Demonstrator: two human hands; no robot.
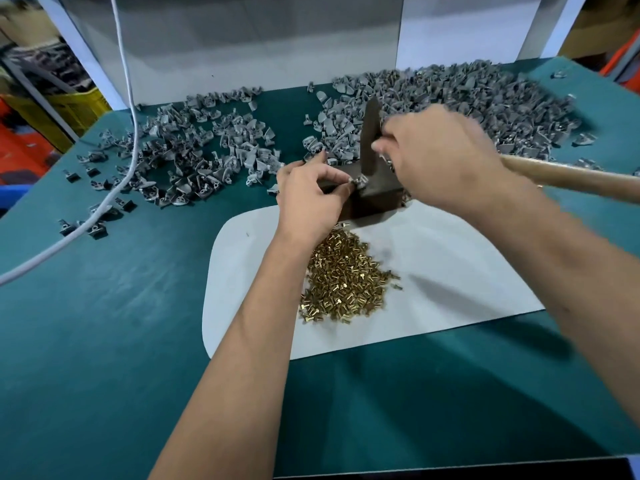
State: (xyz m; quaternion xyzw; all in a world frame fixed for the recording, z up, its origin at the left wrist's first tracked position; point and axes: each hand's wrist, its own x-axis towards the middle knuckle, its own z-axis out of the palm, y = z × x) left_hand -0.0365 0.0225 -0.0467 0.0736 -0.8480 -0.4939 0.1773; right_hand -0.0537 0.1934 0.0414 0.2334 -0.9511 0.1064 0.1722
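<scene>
Grey metal, the small part is sitting on the dark block, where the left hand is pinching it between thumb and fingertips. The right hand is wrapping its grip round the hammer, whose head is hanging just above. Riveting is probably the step in hand. The next blow is calling for a short, square strike with fingertips clear.
</scene>
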